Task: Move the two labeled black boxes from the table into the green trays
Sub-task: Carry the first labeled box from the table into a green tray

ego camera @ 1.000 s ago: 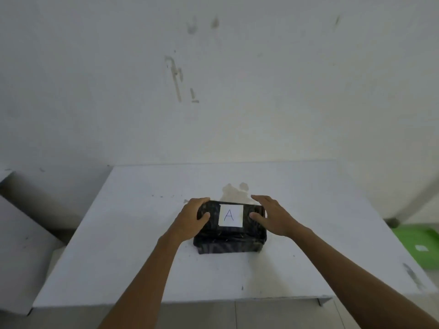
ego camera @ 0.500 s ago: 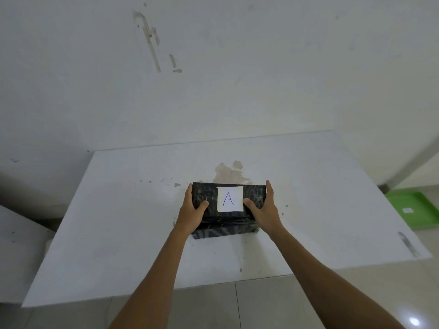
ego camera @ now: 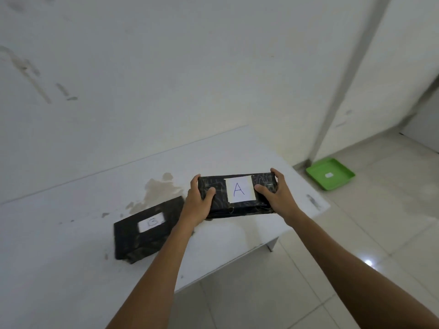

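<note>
The black box with a white label "A" [ego camera: 238, 192] is held in the air above the right part of the white table [ego camera: 71, 245]. My left hand [ego camera: 198, 204] grips its left end and my right hand [ego camera: 275, 194] grips its right end. A second black box with a white label "B" [ego camera: 147, 230] lies flat on the table, just left of my left forearm. One green tray [ego camera: 330, 173] with a small white label inside sits on the floor at the right, by the wall corner.
The table stands against a white wall. Its right front corner [ego camera: 273, 243] ends just below the held box, with light tiled floor [ego camera: 344, 245] beyond. A brown stain [ego camera: 158, 188] marks the tabletop behind the boxes.
Both hands have lifted box A off box B and carried it to the right. Box B, hidden under it before, now shows. The view has swung right, bringing the green tray closer.
</note>
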Motion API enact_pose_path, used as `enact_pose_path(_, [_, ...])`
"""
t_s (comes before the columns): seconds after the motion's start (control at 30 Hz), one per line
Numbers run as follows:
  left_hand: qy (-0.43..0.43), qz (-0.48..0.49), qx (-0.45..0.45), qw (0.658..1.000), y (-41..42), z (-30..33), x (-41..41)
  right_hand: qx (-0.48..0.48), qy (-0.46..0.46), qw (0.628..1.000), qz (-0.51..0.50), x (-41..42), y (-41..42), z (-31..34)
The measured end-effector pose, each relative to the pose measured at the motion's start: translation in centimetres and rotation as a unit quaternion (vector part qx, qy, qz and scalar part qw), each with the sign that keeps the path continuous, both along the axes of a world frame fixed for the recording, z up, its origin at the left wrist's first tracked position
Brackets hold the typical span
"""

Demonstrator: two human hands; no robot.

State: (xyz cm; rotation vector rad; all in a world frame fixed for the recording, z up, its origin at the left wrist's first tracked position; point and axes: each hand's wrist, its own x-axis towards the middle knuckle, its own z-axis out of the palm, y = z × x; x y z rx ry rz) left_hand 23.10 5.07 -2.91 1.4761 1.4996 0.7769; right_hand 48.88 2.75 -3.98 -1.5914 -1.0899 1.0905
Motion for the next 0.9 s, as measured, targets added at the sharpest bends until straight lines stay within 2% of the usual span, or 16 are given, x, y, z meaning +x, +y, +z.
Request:
enact_pose_path(0.23, [-0.020,-0.029,-0.011,0.999,1.0,1.9,18.6,0.019,-0.020,0.999,-0.033,18.4,0.4,1.3])
enact_pose_path(0.43, [-0.050,-0.033,-0.019,0.998,3.9,1.6,31.2,0.012,-0.032,0.999,-0.025,31.0,3.3,1.9])
enact_pose_path(0.7, [-0.054,0.005,0.003,0.999,12.8,-2.2,42.6,-0.002,-0.050,0.998,0.027,42.6,14.3,-0.2])
enact_pose_path(0.9, [-0.032,0.025,-0.020,0.999,20.3,-5.1,49.2,-0.021,-0.052,0.996,0.062,49.0,23.2,-2.2])
